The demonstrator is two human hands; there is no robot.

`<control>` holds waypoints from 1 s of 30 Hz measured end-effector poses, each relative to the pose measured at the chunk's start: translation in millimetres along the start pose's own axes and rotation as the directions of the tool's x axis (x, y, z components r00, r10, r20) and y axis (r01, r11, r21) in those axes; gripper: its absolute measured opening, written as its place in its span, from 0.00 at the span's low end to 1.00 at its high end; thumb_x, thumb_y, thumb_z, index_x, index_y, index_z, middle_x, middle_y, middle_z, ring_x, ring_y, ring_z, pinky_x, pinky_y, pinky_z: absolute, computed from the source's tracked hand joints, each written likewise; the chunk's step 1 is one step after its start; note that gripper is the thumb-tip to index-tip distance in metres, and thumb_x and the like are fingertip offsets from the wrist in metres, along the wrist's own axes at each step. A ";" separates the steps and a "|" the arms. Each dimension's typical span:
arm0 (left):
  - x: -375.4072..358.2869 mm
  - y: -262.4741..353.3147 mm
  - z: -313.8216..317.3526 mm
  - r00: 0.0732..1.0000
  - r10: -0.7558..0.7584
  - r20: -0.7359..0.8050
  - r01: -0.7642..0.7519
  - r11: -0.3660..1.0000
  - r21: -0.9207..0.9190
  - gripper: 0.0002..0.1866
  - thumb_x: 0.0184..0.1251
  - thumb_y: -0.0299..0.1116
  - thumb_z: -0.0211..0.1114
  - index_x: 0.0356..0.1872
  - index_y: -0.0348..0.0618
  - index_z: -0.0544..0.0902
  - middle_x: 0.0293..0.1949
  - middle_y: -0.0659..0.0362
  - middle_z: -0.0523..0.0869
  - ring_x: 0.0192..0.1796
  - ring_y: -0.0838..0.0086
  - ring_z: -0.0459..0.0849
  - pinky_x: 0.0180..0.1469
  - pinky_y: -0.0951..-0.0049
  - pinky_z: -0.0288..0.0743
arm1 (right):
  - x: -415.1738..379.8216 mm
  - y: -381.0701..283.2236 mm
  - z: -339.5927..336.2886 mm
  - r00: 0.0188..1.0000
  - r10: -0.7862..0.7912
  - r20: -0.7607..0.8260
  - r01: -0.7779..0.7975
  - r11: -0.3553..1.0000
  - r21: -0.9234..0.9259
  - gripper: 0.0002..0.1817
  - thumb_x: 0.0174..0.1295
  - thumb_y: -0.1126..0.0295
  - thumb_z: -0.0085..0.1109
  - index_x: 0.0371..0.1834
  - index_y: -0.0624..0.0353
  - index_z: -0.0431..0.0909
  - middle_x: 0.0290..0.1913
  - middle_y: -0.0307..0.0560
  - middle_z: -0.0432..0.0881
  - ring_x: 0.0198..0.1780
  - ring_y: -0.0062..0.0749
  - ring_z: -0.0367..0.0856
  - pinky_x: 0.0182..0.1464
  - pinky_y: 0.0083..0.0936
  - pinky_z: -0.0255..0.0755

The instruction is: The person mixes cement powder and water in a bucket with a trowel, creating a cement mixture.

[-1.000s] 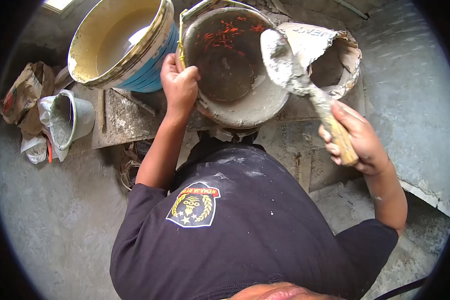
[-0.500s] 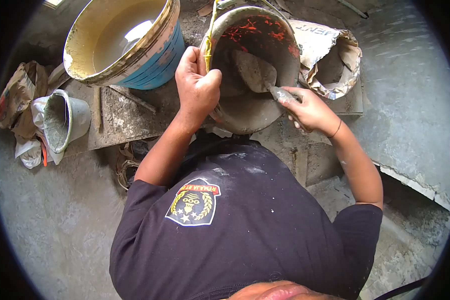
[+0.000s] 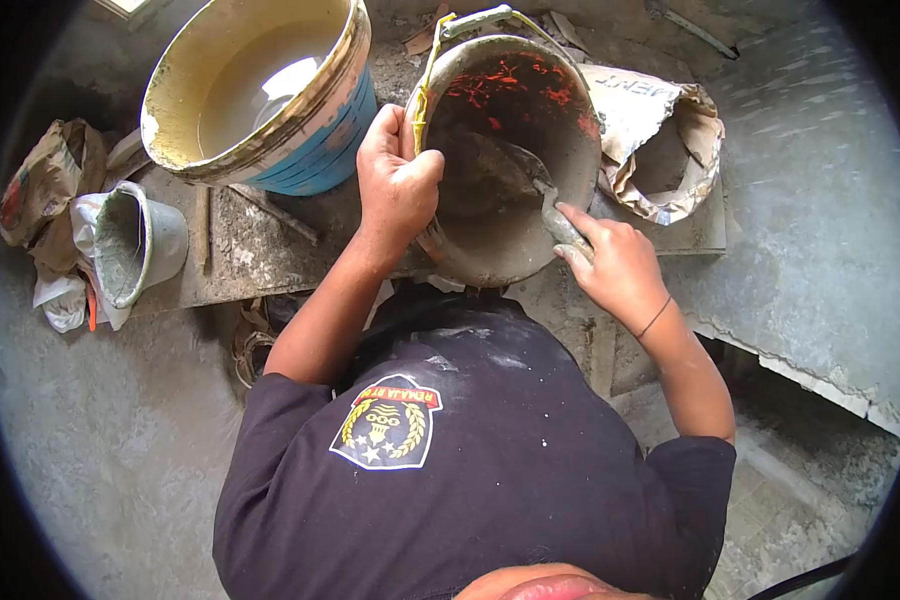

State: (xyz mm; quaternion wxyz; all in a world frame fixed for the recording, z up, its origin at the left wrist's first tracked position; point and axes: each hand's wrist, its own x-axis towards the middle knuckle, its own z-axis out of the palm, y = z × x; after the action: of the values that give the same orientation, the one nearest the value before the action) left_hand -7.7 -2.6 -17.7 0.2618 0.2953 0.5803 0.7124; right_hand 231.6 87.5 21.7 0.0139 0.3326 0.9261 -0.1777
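A grey, mortar-stained bucket (image 3: 560, 235) is tilted with its mouth toward me, red smears on its inner wall. My left hand (image 3: 398, 185) grips its left rim, beside a yellow cord tied to the wire handle. In my right hand (image 3: 615, 255) is the handle of a trowel (image 3: 568, 225), fingers wrapped round it at the bucket's lower right rim. The trowel's blade lies inside the bucket, dark and partly hard to make out against the contents. What the bucket holds looks grey-brown, but shadow hides its detail.
A big blue-banded bucket (image 3: 310, 165) of cloudy water stands at the left. Further left are a small grey pail (image 3: 160, 245) and crumpled bags (image 3: 55, 185). An opened cement sack (image 3: 705, 110) lies at the right, beside a concrete ledge (image 3: 800, 250) with a broken edge.
The trowel blade has sunk deeper into the bucket and turned, while my right hand moved down and its handle now points lower. My left hand keeps its hold on the rim.
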 end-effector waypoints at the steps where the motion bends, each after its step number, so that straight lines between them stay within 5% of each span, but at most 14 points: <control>1: 0.6 -2.1 -2.1 1.000 0.003 -0.001 -0.003 1.000 0.003 0.07 0.48 0.19 0.54 0.28 0.41 0.67 0.26 0.70 0.63 0.29 0.86 0.58 0.30 0.83 0.54 | -1.7 -1.3 -1.4 1.000 -0.011 0.000 0.011 0.997 -0.074 0.25 0.59 0.58 0.65 0.60 0.49 0.78 0.31 0.56 0.84 0.36 0.52 0.85 0.40 0.43 0.78; 6: 5.4 -8.5 -7.9 1.000 -0.002 0.004 0.002 1.000 -0.020 0.10 0.47 0.18 0.55 0.32 0.41 0.71 0.27 0.68 0.69 0.27 0.86 0.65 0.28 0.84 0.61 | -3.6 4.5 2.7 0.999 -0.046 -0.030 0.038 0.977 -0.212 0.25 0.59 0.58 0.66 0.59 0.51 0.79 0.31 0.51 0.82 0.34 0.46 0.85 0.37 0.39 0.79; 14: 4.7 -7.9 -7.1 0.999 0.034 0.018 -0.035 0.998 0.050 0.09 0.47 0.19 0.55 0.30 0.41 0.68 0.26 0.69 0.65 0.29 0.85 0.61 0.30 0.83 0.58 | 30.2 6.7 13.8 0.980 -0.099 -0.174 0.033 0.936 -0.350 0.22 0.56 0.63 0.67 0.53 0.58 0.77 0.35 0.50 0.81 0.36 0.47 0.86 0.36 0.37 0.80; 19: 6.5 -8.5 -8.9 0.999 0.025 0.035 -0.029 0.993 0.114 0.08 0.47 0.19 0.54 0.28 0.41 0.66 0.26 0.70 0.62 0.30 0.85 0.58 0.30 0.82 0.55 | 34.3 3.6 17.5 0.998 0.005 -0.068 -0.028 0.940 -0.341 0.24 0.55 0.63 0.68 0.56 0.53 0.77 0.37 0.52 0.80 0.37 0.48 0.84 0.39 0.40 0.78; 24: 12.0 -14.1 -12.7 1.000 0.022 0.022 -0.024 0.998 0.062 0.10 0.47 0.19 0.56 0.33 0.41 0.72 0.27 0.68 0.70 0.28 0.85 0.65 0.29 0.83 0.61 | 14.5 12.4 11.2 0.973 -0.228 0.022 0.220 0.903 -0.369 0.16 0.52 0.66 0.67 0.45 0.56 0.79 0.36 0.50 0.81 0.36 0.44 0.86 0.37 0.35 0.80; 28: 12.1 -6.5 -12.4 0.999 0.005 0.037 -0.007 0.998 0.064 0.11 0.47 0.20 0.56 0.34 0.40 0.72 0.28 0.68 0.71 0.28 0.85 0.66 0.30 0.84 0.63 | 12.3 13.5 -5.6 0.968 -0.247 0.039 0.242 0.887 -0.394 0.18 0.52 0.67 0.68 0.46 0.54 0.79 0.35 0.49 0.80 0.35 0.42 0.86 0.36 0.36 0.80; 30: 14.4 -10.3 -13.1 0.999 0.003 0.035 -0.005 0.998 0.060 0.11 0.47 0.20 0.56 0.34 0.40 0.72 0.28 0.68 0.71 0.28 0.85 0.66 0.30 0.84 0.63 | 15.6 12.3 -12.3 0.981 -0.179 -0.074 0.133 0.900 -0.415 0.18 0.52 0.66 0.68 0.48 0.53 0.79 0.35 0.49 0.80 0.34 0.42 0.85 0.35 0.36 0.80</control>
State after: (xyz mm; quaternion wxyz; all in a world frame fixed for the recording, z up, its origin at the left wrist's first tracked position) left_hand -26.8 0.9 -28.1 0.2615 0.3164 0.5963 0.6899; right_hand 228.2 110.0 27.0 0.0176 0.2565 0.9657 0.0376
